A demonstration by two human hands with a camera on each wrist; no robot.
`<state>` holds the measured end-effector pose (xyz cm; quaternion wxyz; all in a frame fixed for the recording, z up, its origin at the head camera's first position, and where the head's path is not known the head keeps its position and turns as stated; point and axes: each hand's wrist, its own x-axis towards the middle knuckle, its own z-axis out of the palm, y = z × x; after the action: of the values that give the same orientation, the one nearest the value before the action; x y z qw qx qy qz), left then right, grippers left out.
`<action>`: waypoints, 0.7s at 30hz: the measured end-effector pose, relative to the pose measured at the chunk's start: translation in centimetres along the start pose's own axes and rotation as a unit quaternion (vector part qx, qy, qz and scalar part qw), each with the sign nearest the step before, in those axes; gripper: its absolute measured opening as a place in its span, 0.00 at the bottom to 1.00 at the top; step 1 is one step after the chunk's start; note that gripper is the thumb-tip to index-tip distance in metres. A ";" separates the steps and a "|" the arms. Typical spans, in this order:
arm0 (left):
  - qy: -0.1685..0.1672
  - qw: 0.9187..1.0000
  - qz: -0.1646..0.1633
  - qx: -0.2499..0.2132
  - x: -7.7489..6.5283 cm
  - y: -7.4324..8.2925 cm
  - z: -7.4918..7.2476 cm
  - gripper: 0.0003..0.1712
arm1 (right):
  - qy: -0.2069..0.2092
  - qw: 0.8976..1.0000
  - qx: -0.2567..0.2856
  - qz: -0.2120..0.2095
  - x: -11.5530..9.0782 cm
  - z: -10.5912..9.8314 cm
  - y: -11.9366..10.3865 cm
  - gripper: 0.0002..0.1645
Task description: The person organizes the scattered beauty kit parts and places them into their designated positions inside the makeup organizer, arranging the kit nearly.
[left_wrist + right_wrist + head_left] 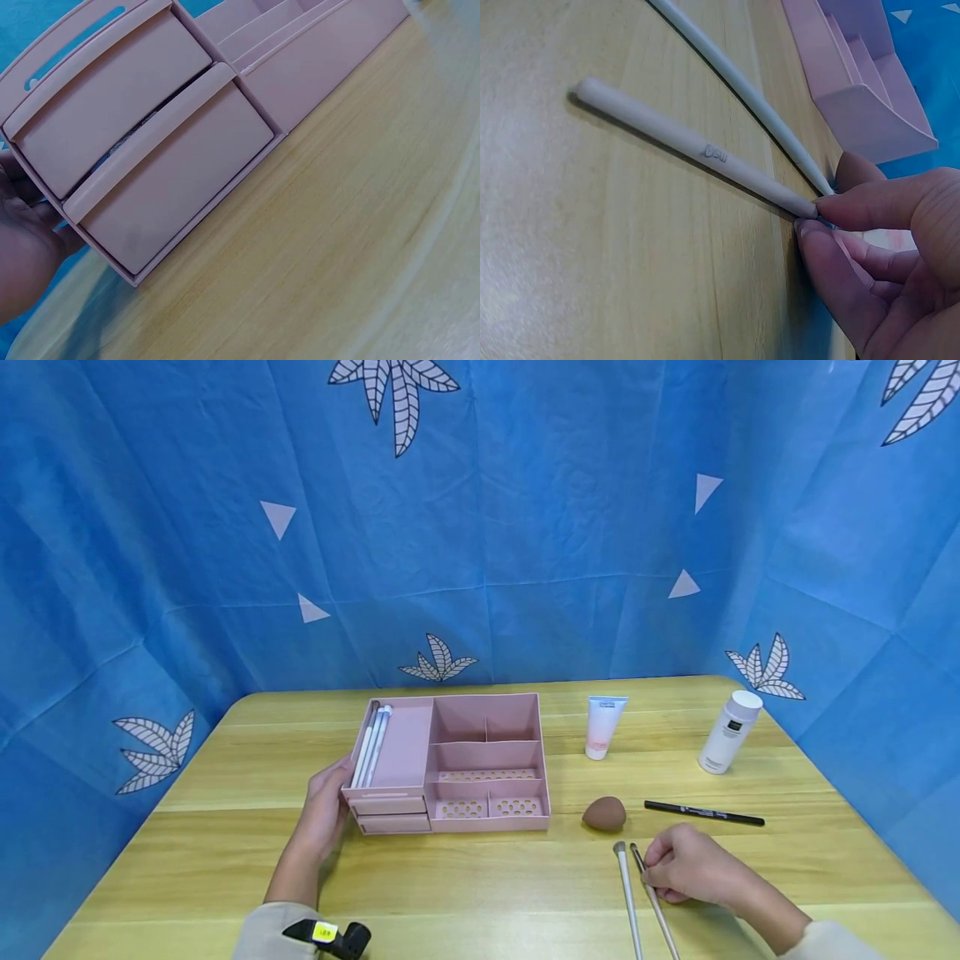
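Observation:
Between thumb and fingers, my right hand (693, 864) pinches a thin makeup brush (697, 150) near its dark head. The brush lies on the table, its pale handle pointing towards me. Just left of it is a second makeup brush (628, 897) with a grey head. My left hand (324, 806) touches the left side of a pink desktop organizer (489, 827); in the left wrist view its fingers (64, 225) lie along the outer wall, partly hidden by it. Several white-handled sticks (372, 747) stand in the organizer's left slot, and two drawers (172, 172) below are closed.
A brown makeup sponge (604, 814) sits beyond the brushes, with a black pencil (705, 813) to its right. Farther back stand a small white-pink tube (603, 727) and a white bottle (730, 732). Blue curtain (480, 527) encloses the wooden table (465, 893).

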<state>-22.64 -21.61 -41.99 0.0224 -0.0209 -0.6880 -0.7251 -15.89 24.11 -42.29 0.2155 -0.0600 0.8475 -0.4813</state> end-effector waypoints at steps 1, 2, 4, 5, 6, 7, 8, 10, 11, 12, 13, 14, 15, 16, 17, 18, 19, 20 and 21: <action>-0.001 1.000 0.001 -0.001 0.0 0.0 0.0 0.27 | 0.001 1.000 -0.003 0.001 0.0 0.0 0.0 0.07; -0.003 1.000 0.002 -0.001 0.0 0.0 0.0 0.28 | 0.003 1.000 -0.007 0.002 0.0 0.0 0.0 0.07; -0.006 1.000 0.004 -0.001 0.0 0.0 0.0 0.28 | 0.008 1.000 -0.016 0.004 0.1 0.0 0.0 0.06; -0.008 1.000 0.005 0.000 0.0 0.0 0.0 0.28 | 0.011 1.000 -0.023 0.006 0.1 0.0 -0.1 0.06; -0.008 1.000 0.005 0.000 0.0 0.0 0.0 0.28 | 0.014 0.999 -0.029 0.006 0.1 0.1 -0.1 0.06; -0.009 1.000 0.005 0.001 0.0 0.0 0.0 0.28 | 0.018 0.999 -0.036 0.007 0.2 0.1 -0.1 0.05; -0.009 1.000 0.004 0.002 0.0 0.0 0.0 0.29 | 0.021 0.999 -0.044 0.006 0.2 0.1 -0.2 0.05; -0.009 1.000 0.004 0.004 0.0 0.0 -0.1 0.29 | 0.026 0.998 -0.057 0.005 0.3 0.2 -0.4 0.04; -0.009 1.000 0.005 0.004 0.0 0.0 -0.1 0.29 | 0.029 0.998 -0.062 0.006 0.3 0.2 -0.4 0.04; -0.009 1.000 0.005 0.006 0.0 0.0 -0.1 0.29 | 0.032 0.997 -0.066 0.007 0.4 0.2 -0.5 0.04; -0.009 1.000 0.005 0.007 -0.1 0.0 -0.1 0.29 | 0.035 0.997 -0.071 0.011 0.4 0.2 -0.6 0.04; -0.008 1.000 0.005 0.008 -0.1 0.0 -0.2 0.29 | 0.038 0.996 -0.075 0.016 0.5 0.3 -0.7 0.04; -0.009 1.000 0.006 0.008 -0.1 0.0 -0.2 0.29 | 0.042 0.996 -0.078 0.023 0.5 0.3 -0.8 0.04; -0.010 1.000 0.005 0.011 -0.1 -0.1 -0.2 0.29 | 0.044 0.995 -0.080 0.029 0.6 0.3 -0.9 0.04; -0.010 1.000 0.003 0.010 -0.1 0.0 -0.2 0.29 | 0.047 0.995 -0.084 0.035 0.7 0.4 -0.9 0.05; -0.010 1.000 0.002 0.011 -0.1 0.0 -0.2 0.30 | 0.051 0.994 -0.088 0.041 0.7 0.4 -1.0 0.05; -0.010 1.000 0.000 0.009 -0.1 0.0 -0.1 0.30 | 0.054 0.993 -0.092 0.048 0.8 0.4 -1.0 0.05; -0.010 1.000 -0.002 0.010 -0.1 0.0 -0.1 0.30 | 0.056 0.992 -0.096 0.053 0.8 0.4 -1.1 0.05; -0.010 1.000 -0.003 0.010 0.0 0.0 -0.1 0.29 | 0.059 0.992 -0.100 0.058 0.9 0.4 -1.1 0.05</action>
<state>-22.59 -21.75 -41.96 0.0131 -0.0259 -0.6955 -0.7179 -16.66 22.95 -41.83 0.1855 -0.0037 0.9045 -0.3841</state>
